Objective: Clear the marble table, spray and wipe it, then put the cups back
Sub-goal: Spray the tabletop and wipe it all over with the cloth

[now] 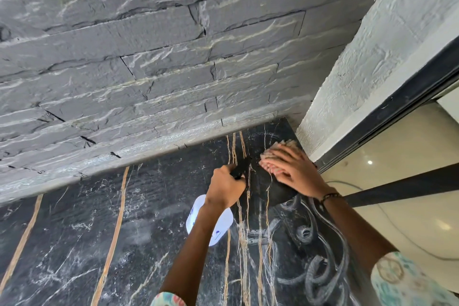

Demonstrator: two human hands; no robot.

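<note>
Two hazards noted. Black gold-veined marble worktop [74,243] carries no cups in view. White plastic spray bottle [218,228] hangs from the left hand [224,187], which grips its black trigger; wet grip could slip. Right hand [290,169] presses flat, fingers straight, on pink nubby cloth [270,149] at the corner; knuckles may scrape the rough white wall [360,69].

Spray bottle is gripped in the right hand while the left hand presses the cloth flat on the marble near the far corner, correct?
Hands are swapped. In the head view the left hand grips the spray bottle, and the right hand presses the cloth flat on the marble table near the far corner.
</note>
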